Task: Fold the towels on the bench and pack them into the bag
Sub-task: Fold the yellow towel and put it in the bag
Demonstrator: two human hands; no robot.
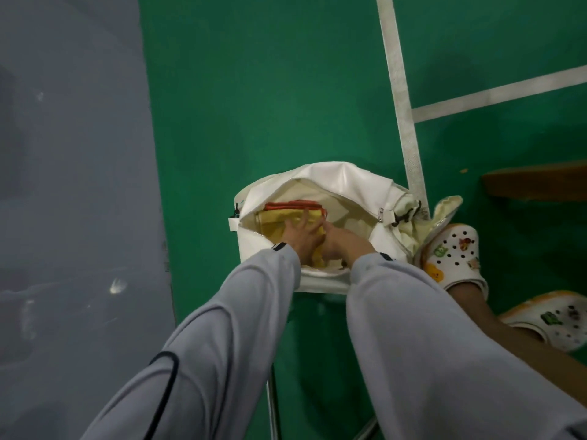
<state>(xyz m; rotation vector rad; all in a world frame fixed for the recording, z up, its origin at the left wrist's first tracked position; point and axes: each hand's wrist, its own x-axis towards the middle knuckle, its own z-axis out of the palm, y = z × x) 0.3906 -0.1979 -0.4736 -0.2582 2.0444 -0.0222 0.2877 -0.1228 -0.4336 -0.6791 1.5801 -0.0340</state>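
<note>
On the green floor (286,90) the bag (333,179) gapes open, left hand (301,235) fingers (305,217) spread wide flattening the yellow towel (273,222), right hand (338,246) curled on its edge.

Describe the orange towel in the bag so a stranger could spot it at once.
Against the green floor, find the open white bag. Inside it lies a folded yellow towel with the left hand pressed flat on top. The orange towel is the thin strip showing just beyond the yellow one, the only orange-red thing in there.

Indoor sports court: green floor (286,90), white boundary lines (397,74), grey surround (63,154), wooden bench (536,182).
</note>
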